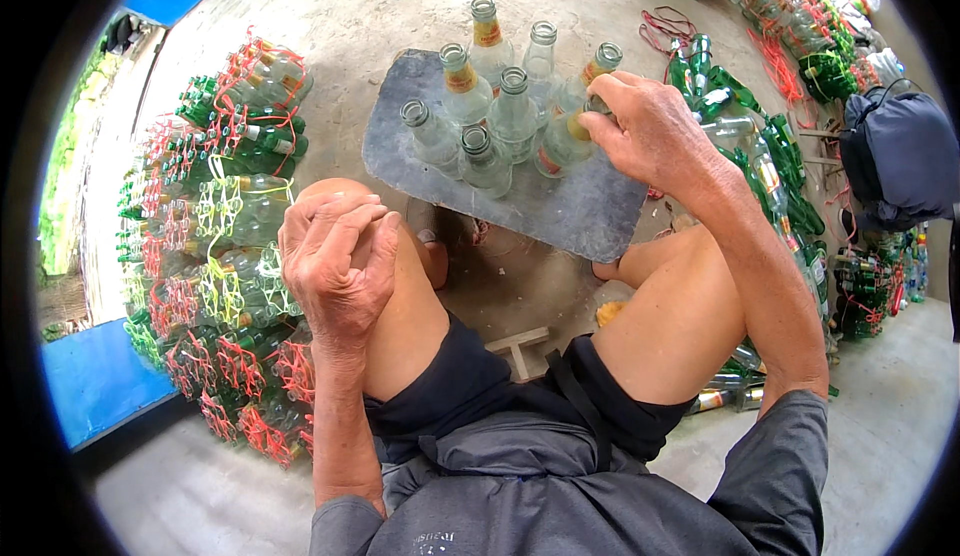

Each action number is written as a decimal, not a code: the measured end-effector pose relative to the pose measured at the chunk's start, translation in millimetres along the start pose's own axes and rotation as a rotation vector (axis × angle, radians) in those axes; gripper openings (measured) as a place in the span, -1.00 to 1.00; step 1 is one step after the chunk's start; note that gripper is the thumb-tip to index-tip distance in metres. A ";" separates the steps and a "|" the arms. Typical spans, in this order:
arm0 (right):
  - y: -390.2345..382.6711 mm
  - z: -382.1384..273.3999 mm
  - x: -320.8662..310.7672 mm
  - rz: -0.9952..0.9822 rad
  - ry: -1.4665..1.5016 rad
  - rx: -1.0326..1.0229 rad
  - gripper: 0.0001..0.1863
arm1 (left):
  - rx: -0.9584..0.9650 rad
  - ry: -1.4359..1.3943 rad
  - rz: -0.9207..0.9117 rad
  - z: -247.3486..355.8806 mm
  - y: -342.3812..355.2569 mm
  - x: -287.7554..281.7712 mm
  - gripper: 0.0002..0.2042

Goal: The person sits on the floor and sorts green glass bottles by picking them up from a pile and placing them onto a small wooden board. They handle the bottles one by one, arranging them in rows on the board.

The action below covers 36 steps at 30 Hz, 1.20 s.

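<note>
Right hand (655,136) has thumb and fingers narrowed on the top of a yellow-necked glass bottle (566,146), on the dark board (590,218) among open-mouthed clear bottles (513,116) that look empty. Left hand (340,261) curled above left knee; can't tell if holding anything. Tied bottle stack (245,201) at left.

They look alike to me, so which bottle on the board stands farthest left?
The clear bottle nearest the left hand; all others on the board stand to its right.
</note>
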State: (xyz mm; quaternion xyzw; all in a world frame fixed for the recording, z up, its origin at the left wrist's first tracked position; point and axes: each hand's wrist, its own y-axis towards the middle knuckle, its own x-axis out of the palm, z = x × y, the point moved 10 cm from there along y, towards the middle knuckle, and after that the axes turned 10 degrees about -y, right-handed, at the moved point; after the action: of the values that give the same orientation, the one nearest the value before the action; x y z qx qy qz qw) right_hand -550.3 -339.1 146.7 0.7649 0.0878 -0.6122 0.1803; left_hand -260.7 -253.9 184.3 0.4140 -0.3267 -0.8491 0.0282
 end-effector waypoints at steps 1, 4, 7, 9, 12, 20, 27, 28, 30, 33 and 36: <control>0.6 1.8 3.1 -0.001 -0.007 -0.001 -0.74 | 0.002 -0.002 0.000 0.3 0.0 0.6 -0.85; 2.5 -6.3 1.5 0.032 -0.010 -0.031 -0.73 | -0.002 0.003 -0.012 0.4 -0.8 -0.5 -0.86; 4.5 -14.0 -0.2 0.041 -0.026 -0.043 -0.71 | -0.014 0.012 -0.034 0.8 -1.7 -1.2 -0.88; 5.8 -16.2 1.2 0.030 -0.038 -0.043 -0.70 | -0.008 0.017 -0.036 1.2 -1.5 -1.8 -0.87; 7.6 -16.1 2.1 0.018 -0.039 -0.036 -0.71 | -0.003 0.009 -0.041 5.0 2.4 -3.9 -0.87; 3.9 -15.7 1.8 -0.026 -0.060 0.009 -0.72 | 0.028 -0.005 -0.024 7.3 -0.5 0.3 -0.84; -3.2 -11.8 -0.1 0.000 -0.037 0.031 -0.71 | 0.016 0.001 -0.045 10.0 -1.3 1.5 -0.85; -5.3 -12.1 -3.3 -0.001 -0.037 0.037 -0.69 | 0.017 -0.001 -0.047 9.8 -2.0 2.4 -0.85; -10.7 -10.8 -8.8 0.014 -0.024 0.052 -0.69 | 0.022 -0.002 -0.061 10.3 -2.3 3.3 -0.86; -18.8 -9.7 -20.2 0.036 -0.002 0.078 -0.69 | 0.031 0.008 -0.065 8.9 -3.1 2.8 -0.86; -27.7 -3.8 -23.8 0.051 0.026 0.110 -0.71 | 0.031 0.012 -0.064 7.5 -3.7 1.5 -0.86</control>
State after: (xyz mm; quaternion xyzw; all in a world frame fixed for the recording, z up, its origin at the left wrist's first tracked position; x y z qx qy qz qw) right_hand -562.3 -310.1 165.7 0.7836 0.0370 -0.6011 0.1523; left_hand -266.2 -247.5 184.5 0.4300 -0.3261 -0.8419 -0.0036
